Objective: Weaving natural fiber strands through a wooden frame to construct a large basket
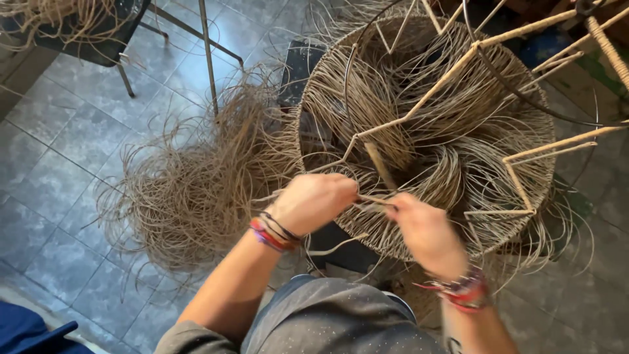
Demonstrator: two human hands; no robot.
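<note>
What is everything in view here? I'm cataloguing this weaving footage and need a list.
round woven frame: one, tan cord over metal rods, upper right
loose cord pile: one, tan, on floor at left
floor tiles: many, grey, left
metal chair legs: several, dark, top left
blue cloth: one, bottom left corner
wristbands: several, red and dark, both wrists
left hand: one, gripping cord at the frame's rim
right hand: one, pinching the same cord

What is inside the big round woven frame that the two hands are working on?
Inside the round frame wrapped in tan fibre, loose bundles of tan fibre strands curl around thin wrapped rods. The strands cover its bottom, so that cannot be seen.
</note>
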